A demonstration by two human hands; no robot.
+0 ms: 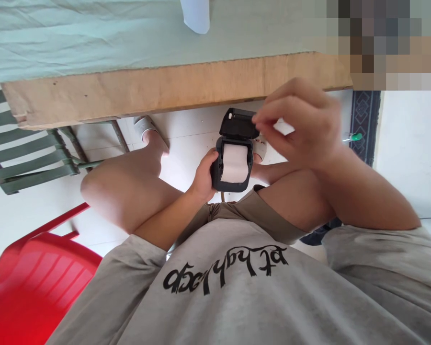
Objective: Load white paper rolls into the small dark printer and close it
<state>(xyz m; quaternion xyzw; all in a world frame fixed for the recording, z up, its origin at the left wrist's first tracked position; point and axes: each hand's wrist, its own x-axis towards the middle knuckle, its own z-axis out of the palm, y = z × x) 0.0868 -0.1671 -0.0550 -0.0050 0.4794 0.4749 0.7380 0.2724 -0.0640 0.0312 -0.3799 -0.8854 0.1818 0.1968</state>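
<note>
My left hand (204,178) is wrapped around the side of a small black portable receipt printer (233,186), held above my lap. Its lid (239,125) is swung up, away from me. A white paper roll (236,163) sits in the open compartment, with its loose end lying toward me. Slightly blurred, my right hand (300,122) is raised at the lid's right side. Thumb and forefinger are pinched together at the lid's edge. Whether they grip the lid or something small cannot be made out.
A wooden table edge (165,93) with a pale green cloth (93,43) runs ahead of me, and a white object (197,14) is on top. A green-strapped chair (25,155) and a red plastic chair (46,282) are at left. A green-capped bottle (355,137) is at right.
</note>
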